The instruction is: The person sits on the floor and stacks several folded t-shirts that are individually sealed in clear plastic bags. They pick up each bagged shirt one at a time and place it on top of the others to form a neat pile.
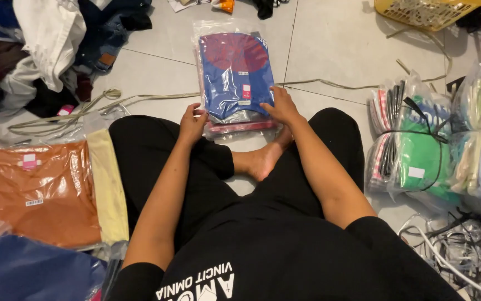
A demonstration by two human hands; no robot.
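Note:
I sit cross-legged on a pale tiled floor. A small stack of folded garments in clear plastic bags (235, 78) lies in front of my legs, the top one blue with a dark red print. My left hand (192, 124) grips the stack's near left corner. My right hand (280, 106) rests flat on its near right edge, fingers on the plastic. A pink bagged garment shows at the bottom of the stack.
Bagged orange (34, 192), yellow (109, 187) and blue (28, 270) garments lie at my left. A heap of loose clothes (45, 44) fills the far left. Tied bundles of bagged garments (435, 145) stand at right, above tangled straps (463, 251). A yellow basket (424, 12) sits far right.

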